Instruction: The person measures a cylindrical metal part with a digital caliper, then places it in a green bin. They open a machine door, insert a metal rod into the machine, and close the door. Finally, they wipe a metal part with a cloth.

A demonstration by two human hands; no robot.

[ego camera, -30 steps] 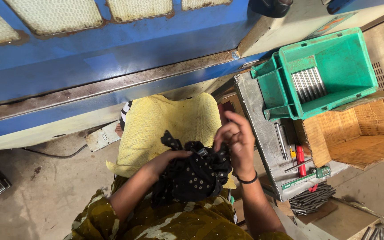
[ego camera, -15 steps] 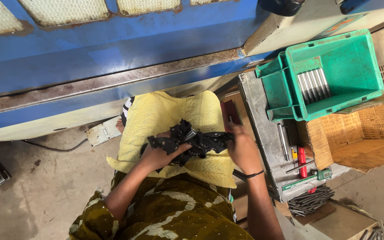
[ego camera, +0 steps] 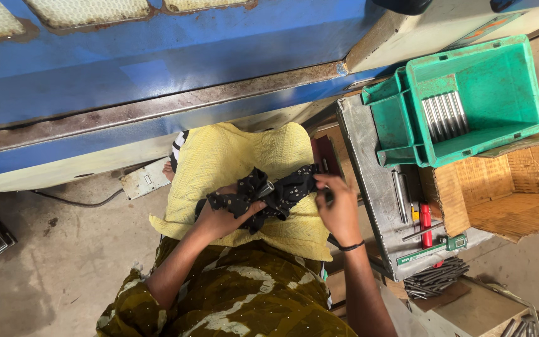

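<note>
A black dotted cloth (ego camera: 268,195) is stretched across my lap over yellow fabric (ego camera: 238,156). A short metal rod (ego camera: 266,189) pokes out of the cloth near its middle. My left hand (ego camera: 223,212) grips the cloth's left end. The cloth's right end is pinched in my right hand (ego camera: 339,203), which wears a dark wristband.
A green plastic crate (ego camera: 481,100) with several metal rods stands at the right on a grey metal tray (ego camera: 369,187) with loose tools and a red-handled tool (ego camera: 426,219). A cardboard box (ego camera: 513,187) sits beside it. A blue machine frame (ego camera: 157,68) runs across the top.
The cloth was bunched up close to my body; now my hands have moved forward and apart, and it is stretched out over my lap.
</note>
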